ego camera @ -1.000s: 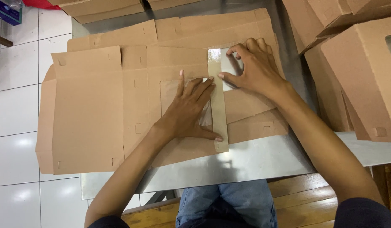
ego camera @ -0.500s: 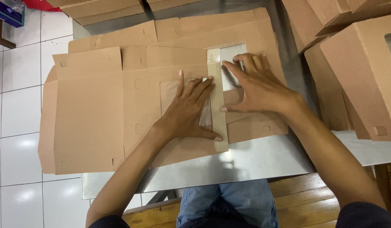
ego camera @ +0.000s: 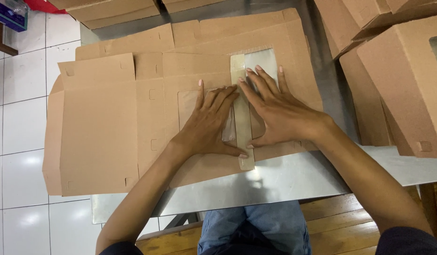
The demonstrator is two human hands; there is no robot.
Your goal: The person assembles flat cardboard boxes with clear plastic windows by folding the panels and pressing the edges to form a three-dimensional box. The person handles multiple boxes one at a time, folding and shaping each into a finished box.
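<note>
Pressing hands: both are laid flat, fingers spread wide, nothing gripped.
Left hand (ego camera: 206,125): rested on the flat cardboard sheet (ego camera: 133,123), table middle.
Right hand (ego camera: 275,111): pressed on the clear window film (ego camera: 261,59), beside the tape strip (ego camera: 242,118).
Folded boxes (ego camera: 398,80): stacked at 3 o'clock.

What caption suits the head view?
Both hands, left hand and right hand, press a tape strip onto flat cardboard.

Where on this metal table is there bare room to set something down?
Bare steel table shows along the near edge, below the flat cardboard sheet, and in a strip right of it. The right side is crowded with folded boxes. Left hand and right hand press mid-sheet.
</note>
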